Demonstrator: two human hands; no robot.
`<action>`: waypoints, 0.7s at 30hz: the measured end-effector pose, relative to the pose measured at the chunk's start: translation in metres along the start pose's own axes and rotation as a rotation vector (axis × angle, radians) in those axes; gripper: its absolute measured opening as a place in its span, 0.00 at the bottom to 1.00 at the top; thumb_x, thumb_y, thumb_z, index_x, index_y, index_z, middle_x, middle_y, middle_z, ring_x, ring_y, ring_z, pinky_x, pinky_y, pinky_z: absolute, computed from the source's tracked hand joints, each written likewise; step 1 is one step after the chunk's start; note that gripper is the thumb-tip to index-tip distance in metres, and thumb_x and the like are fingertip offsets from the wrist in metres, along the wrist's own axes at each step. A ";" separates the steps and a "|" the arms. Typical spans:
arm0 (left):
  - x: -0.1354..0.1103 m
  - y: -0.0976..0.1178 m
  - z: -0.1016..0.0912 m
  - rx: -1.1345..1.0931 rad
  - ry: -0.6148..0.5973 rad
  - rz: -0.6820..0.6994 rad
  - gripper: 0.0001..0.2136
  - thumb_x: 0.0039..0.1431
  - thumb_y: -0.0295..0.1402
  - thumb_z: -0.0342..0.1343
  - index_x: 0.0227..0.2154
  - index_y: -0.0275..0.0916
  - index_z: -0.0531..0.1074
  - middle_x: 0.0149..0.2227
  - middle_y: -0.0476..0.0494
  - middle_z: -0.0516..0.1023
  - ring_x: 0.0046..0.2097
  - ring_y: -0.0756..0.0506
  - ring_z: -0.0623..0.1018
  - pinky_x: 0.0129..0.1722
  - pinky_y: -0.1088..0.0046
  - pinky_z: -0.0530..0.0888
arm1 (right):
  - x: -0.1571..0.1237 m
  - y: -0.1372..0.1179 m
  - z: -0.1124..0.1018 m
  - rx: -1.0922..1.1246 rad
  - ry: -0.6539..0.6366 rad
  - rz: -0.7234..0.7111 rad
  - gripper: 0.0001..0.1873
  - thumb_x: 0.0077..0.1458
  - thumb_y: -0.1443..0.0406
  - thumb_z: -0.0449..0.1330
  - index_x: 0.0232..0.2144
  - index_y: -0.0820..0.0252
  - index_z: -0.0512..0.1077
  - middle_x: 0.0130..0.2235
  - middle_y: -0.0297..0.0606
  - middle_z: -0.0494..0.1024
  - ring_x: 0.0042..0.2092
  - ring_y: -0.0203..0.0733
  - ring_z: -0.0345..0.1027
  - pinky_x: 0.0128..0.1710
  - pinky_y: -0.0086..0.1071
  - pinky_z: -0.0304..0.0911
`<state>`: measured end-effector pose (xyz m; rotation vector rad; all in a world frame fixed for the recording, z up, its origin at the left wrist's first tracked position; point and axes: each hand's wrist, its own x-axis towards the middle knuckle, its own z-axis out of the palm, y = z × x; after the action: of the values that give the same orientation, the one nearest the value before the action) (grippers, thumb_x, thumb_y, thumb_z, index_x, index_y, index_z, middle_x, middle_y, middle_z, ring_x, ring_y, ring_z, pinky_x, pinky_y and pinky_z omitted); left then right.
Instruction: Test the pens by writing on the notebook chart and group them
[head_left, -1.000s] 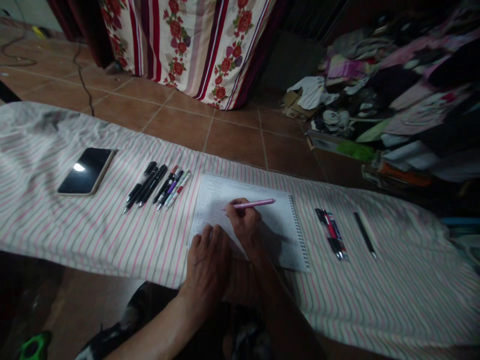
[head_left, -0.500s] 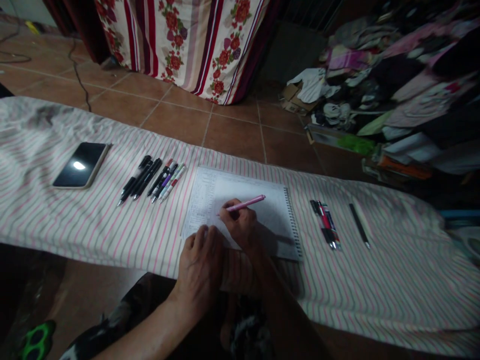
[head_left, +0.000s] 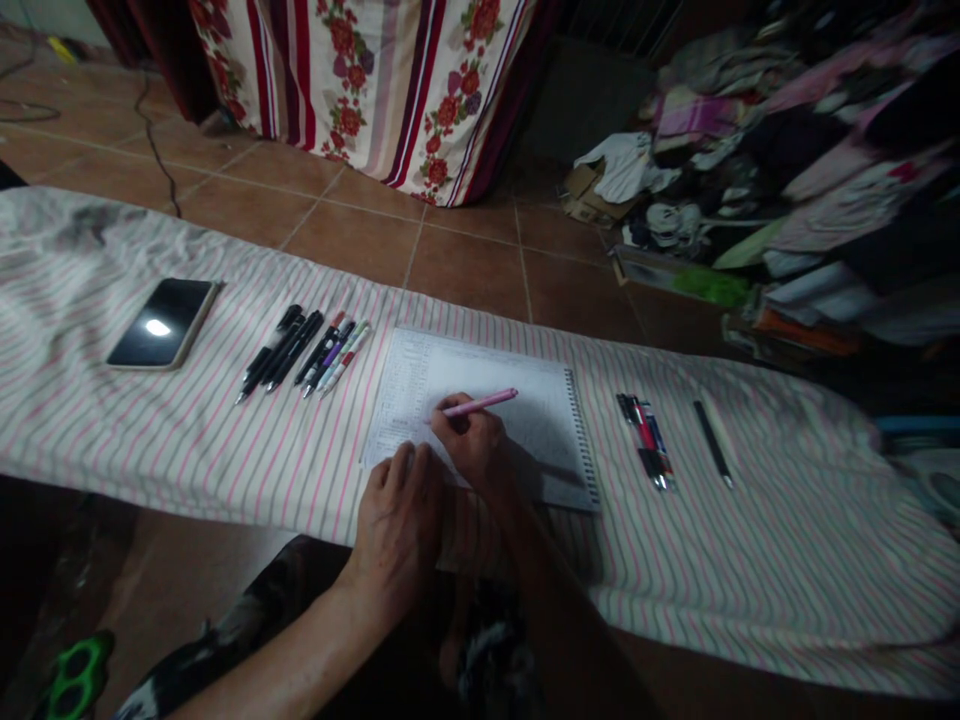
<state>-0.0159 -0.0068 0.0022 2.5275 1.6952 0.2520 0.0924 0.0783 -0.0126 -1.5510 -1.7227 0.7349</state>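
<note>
Head view: we see the right hand [head_left: 471, 442] closed around a pink pen [head_left: 484, 402] near its writing end, over the left part of a spiral notebook [head_left: 525, 385] lying open on the striped cloth [head_left: 300, 470]; tip contact we cannot tell. The left hand [head_left: 401, 500] lies back-up at the notebook's near-left edge, fingers bent, grip unclear to us. We judge the pen light, stiff and a little slick, best pinched low on the barrel, the pages thin and easily creased, best held flat at the margin.
</note>
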 end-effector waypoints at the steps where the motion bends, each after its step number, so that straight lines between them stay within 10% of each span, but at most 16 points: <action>1: 0.000 0.000 0.000 0.000 0.004 0.001 0.12 0.58 0.25 0.47 0.43 0.35 0.70 0.46 0.37 0.72 0.51 0.38 0.68 0.44 0.61 0.71 | 0.000 0.000 0.000 -0.002 -0.006 0.006 0.07 0.46 0.60 0.54 0.22 0.55 0.67 0.20 0.31 0.73 0.23 0.36 0.67 0.27 0.27 0.62; 21: 0.001 0.000 0.001 -0.022 0.012 -0.019 0.11 0.57 0.24 0.48 0.41 0.34 0.71 0.45 0.38 0.73 0.49 0.38 0.69 0.41 0.61 0.72 | -0.003 -0.004 -0.004 0.051 -0.101 0.034 0.05 0.45 0.61 0.55 0.22 0.55 0.68 0.19 0.29 0.69 0.22 0.34 0.62 0.26 0.26 0.59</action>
<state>-0.0156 -0.0061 0.0016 2.4983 1.7097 0.2841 0.0934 0.0746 -0.0079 -1.5354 -1.7400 0.8816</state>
